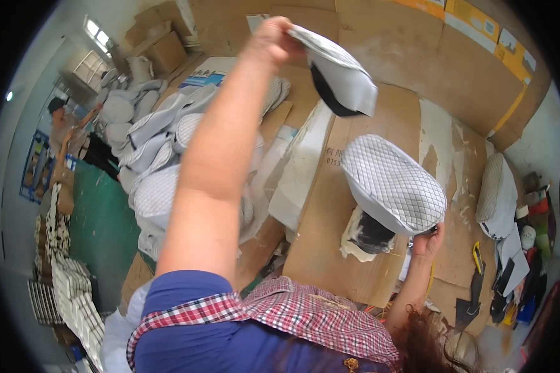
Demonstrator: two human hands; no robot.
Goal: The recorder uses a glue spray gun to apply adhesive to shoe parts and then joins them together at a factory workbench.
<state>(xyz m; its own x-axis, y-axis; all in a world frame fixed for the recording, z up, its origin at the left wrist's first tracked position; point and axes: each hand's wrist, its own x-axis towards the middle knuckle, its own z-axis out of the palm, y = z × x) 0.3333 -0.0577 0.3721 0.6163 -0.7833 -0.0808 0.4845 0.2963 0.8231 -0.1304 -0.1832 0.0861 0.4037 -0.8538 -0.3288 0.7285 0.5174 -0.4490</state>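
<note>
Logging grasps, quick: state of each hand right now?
Left hand: closed, holding a curved grey-and-black fabric cover.
Right hand: closed, holding a grey diamond-quilted oval fabric cover.

So the outfit here is a plain royal blue top with a short sleeve at seven o'clock that quits above the elbow, and the left hand and right hand are both bare. Over that there's a red, white and dark checked apron around half past five, matching strap at seven. Little gold-coloured ornament at five o'clock, plus loose wavy hair between four and five.
</note>
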